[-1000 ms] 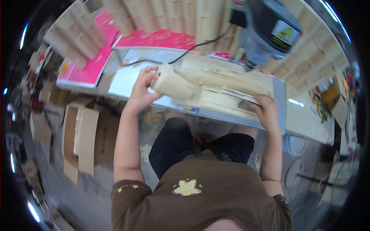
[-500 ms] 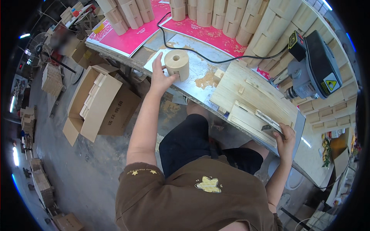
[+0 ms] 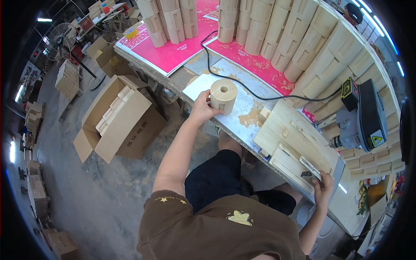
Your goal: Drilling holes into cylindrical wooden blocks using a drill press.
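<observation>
A pale wooden cylinder [image 3: 224,96] stands upright on the bench, with a round hole in its top and a small notch low in its side. My left hand [image 3: 204,108] is closed about its near left side, thumb in front and fingers behind. Further right lies a wooden jig [image 3: 289,138] made of boards and small blocks. At its near right end my right hand [image 3: 323,187] grips the end of a narrow light-coloured bar [image 3: 310,168]. A dark metal piece [image 3: 307,174] sits beside that bar; its exact form is unclear.
A drill head [image 3: 359,117] overhangs the jig on the right, its black cable [image 3: 249,92] crossing the bench. Stacked wooden cylinders [image 3: 264,34] line the back on pink sheets [image 3: 182,56]. An open carton [image 3: 130,125] holding wooden pieces stands left. Sawdust [image 3: 251,118] lies near the jig.
The view has shifted, so the bench sits lower and further right. My left hand, looser with raised fingers before, has closed round the cylinder. My right hand stays at the bar's end.
</observation>
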